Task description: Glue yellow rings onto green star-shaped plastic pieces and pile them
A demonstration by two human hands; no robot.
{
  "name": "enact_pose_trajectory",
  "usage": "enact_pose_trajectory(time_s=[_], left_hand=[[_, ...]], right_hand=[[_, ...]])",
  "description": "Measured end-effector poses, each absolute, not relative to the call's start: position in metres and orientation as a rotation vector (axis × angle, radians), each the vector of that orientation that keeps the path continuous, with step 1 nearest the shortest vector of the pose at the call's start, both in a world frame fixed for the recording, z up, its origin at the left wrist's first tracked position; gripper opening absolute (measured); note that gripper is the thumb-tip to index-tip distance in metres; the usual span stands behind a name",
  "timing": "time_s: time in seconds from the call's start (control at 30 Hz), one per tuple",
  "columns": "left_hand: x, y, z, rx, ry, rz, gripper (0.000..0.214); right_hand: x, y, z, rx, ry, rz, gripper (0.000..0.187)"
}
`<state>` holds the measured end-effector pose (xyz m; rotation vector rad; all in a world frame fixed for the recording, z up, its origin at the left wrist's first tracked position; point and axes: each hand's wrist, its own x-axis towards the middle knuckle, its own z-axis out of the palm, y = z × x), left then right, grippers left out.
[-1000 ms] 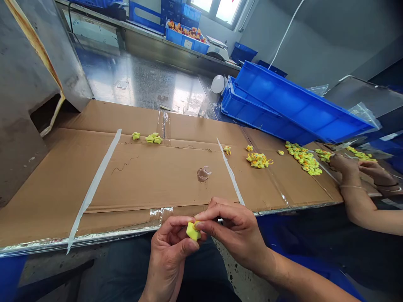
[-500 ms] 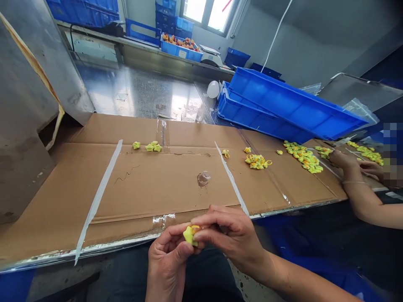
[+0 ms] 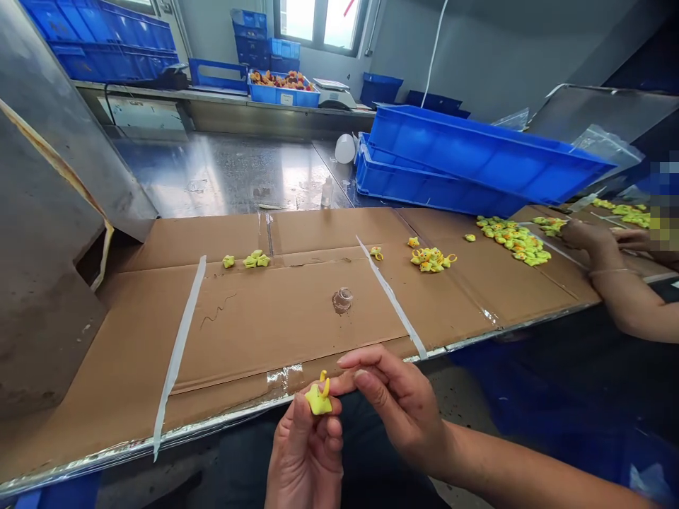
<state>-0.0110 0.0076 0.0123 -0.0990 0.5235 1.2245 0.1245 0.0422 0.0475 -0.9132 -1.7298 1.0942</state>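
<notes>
Low in the head view, just off the table's front edge, my left hand (image 3: 305,452) pinches a small yellow star-shaped toy piece (image 3: 317,403) between thumb and fingers. An orange-yellow loop (image 3: 325,387) stands up from the piece. My right hand (image 3: 406,403) is beside it on the right, thumb and fingers apart; one fingertip is close to the loop, and whether it touches I cannot tell. Beyond the hands, a small clear cup (image 3: 343,300) sits on a wet patch of the cardboard (image 3: 286,311).
Plain yellow star pieces (image 3: 257,259) lie at the back left. Pieces with orange loops (image 3: 432,259) form a pile on the right, with a larger yellow pile (image 3: 514,242) farther over. Blue crates (image 3: 477,159) stand behind. A co-worker's arm (image 3: 631,290) reaches in at the right.
My right hand's fingers have come off the yellow piece and spread apart. The loop now stands upright on the piece, which stays in my left hand. The camera view has shifted slightly.
</notes>
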Motion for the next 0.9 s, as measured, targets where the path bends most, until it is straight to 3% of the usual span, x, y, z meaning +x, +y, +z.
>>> enact_pose_trajectory(time_s=[0.33,0.47,0.73,0.9], left_hand=[[-0.014,0.002,0.018,-0.149,0.479,1.196,0.014],[-0.015,0.006,0.033,-0.124,0.731,1.166,0.03],[-0.011,0.006,0.045,-0.088,0.839,1.181,0.052],[-0.005,0.006,0.043,-0.071,0.919,1.24,0.051]], right_hand=[[0.124,0.041,0.052,-0.773,-1.921,0.828,0.029],[0.127,0.05,0.05,-0.839,-1.923,0.836,0.023],[0.13,0.053,0.041,-0.781,-1.738,1.216,0.016],[0.13,0.051,0.043,-0.726,-1.809,1.036,0.017]])
